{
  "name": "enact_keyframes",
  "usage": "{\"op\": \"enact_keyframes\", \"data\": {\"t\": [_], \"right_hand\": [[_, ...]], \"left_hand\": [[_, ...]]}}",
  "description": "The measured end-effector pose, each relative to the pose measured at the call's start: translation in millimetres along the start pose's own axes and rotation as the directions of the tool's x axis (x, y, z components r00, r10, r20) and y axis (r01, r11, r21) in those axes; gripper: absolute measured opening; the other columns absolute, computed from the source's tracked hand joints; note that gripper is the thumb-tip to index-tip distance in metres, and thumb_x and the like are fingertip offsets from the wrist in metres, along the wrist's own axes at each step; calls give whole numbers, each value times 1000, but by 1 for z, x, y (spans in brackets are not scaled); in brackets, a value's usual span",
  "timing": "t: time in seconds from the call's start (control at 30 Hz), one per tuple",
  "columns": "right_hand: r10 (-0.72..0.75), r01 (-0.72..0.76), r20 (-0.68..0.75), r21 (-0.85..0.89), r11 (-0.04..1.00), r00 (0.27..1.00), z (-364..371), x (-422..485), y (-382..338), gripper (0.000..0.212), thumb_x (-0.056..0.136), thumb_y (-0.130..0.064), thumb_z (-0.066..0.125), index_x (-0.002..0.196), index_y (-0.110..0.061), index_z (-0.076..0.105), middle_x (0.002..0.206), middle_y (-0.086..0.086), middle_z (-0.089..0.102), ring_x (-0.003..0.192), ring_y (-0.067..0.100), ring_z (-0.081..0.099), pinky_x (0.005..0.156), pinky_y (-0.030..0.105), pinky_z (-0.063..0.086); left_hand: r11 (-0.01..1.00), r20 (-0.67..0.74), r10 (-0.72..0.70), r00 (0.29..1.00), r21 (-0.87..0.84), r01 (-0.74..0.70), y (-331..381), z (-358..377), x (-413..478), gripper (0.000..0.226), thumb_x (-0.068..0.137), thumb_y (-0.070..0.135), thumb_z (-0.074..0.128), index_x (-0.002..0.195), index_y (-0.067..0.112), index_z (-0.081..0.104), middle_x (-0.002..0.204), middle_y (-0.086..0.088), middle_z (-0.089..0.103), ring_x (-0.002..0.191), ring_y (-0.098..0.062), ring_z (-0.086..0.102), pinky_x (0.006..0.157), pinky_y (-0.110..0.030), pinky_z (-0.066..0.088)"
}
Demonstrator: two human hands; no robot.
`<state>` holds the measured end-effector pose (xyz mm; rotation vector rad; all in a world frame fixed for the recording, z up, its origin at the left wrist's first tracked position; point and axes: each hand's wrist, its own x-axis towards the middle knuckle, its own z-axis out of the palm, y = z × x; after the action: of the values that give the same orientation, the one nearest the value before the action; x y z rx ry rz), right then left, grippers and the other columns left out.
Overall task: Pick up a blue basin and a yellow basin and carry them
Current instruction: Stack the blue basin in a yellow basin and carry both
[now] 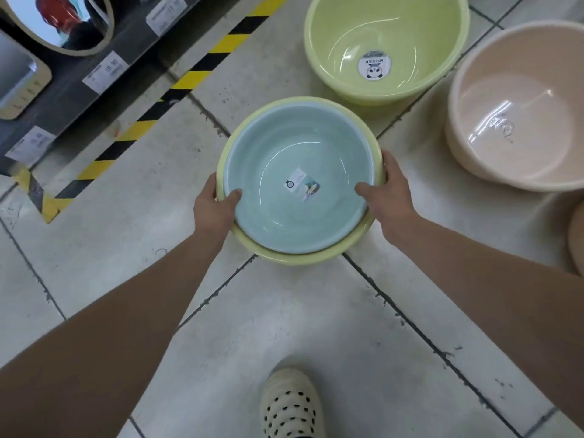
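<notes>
A pale blue basin (284, 153) with a small sticker on its bottom sits nested inside a yellow basin (284, 256), whose rim shows all round it. Both are held above the tiled floor in front of me. My left hand (216, 208) grips the left rim of the pair, thumb inside the blue basin. My right hand (387, 191) grips the right rim the same way, thumb over the edge.
A larger yellow-green basin (328, 23) with a round label stands on the floor ahead. A beige basin (455, 99) is at the right. A dark shelf (136, 49) with price tags and black-yellow hazard tape (177, 86) runs along the left. My shoe (290, 403) is below.
</notes>
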<state>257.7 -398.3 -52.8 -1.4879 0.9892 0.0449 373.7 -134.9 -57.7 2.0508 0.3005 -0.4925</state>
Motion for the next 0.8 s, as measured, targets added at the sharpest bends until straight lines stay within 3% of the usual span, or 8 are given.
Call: {"op": "enact_keyframes", "data": {"t": [0.2, 0.3, 0.43, 0.57, 0.7, 0.8], "right_hand": [[37, -39, 26, 86, 995, 999, 0, 2, 26, 80, 86, -8, 63, 152, -45, 37, 119, -21, 59, 108, 2, 60, 93, 30, 55], [51, -60, 64, 140, 988, 997, 1, 4, 27, 83, 87, -3, 64, 155, -40, 33, 123, -16, 57, 107, 0, 58, 91, 27, 54], [122, -128, 47, 139, 982, 991, -12, -12, 35, 79, 83, -1, 66, 149, -35, 41, 115, -11, 60, 110, 17, 61, 96, 38, 55], [186, -183, -4, 167, 969, 983, -53, -43, 42, 74, 74, -8, 68, 140, -36, 52, 118, -2, 66, 108, 22, 65, 94, 46, 58], [199, -181, -81, 195, 964, 977, -116, -84, 35, 58, 74, -5, 68, 117, -44, 59, 109, -5, 68, 103, 21, 67, 91, 45, 59], [211, -172, -174, 215, 961, 962, -171, -118, 24, 58, 79, -2, 68, 114, -45, 53, 107, -11, 66, 102, 16, 65, 91, 43, 58]], "left_hand": [[996, -44, 4, 999, 94, 0, -13, 18, -1, 64, 94, 32, 58, 154, 31, 36, 139, -1, 60, 123, -25, 59, 107, -44, 48], [996, -48, -73, 996, 42, 75, -11, 18, 1, 57, 93, 23, 64, 147, 20, 45, 128, -2, 63, 117, -26, 62, 98, -41, 53], [985, -37, -164, 986, 46, 166, 0, 21, -11, 49, 89, 13, 70, 135, 10, 52, 112, -5, 63, 103, -29, 63, 87, -41, 56], [989, 43, -127, 991, 82, 124, 20, 30, -46, 39, 88, 6, 71, 124, 15, 56, 96, 3, 63, 88, -23, 63, 72, -31, 53], [990, 147, -58, 987, 132, 38, 62, 53, -93, 41, 87, 7, 73, 123, 18, 57, 103, -3, 67, 87, -23, 67, 76, -37, 57], [983, 220, -9, 976, 179, -31, 102, 77, -137, 42, 81, 15, 76, 118, 16, 57, 107, -8, 69, 89, -31, 69, 64, -41, 59]]}}
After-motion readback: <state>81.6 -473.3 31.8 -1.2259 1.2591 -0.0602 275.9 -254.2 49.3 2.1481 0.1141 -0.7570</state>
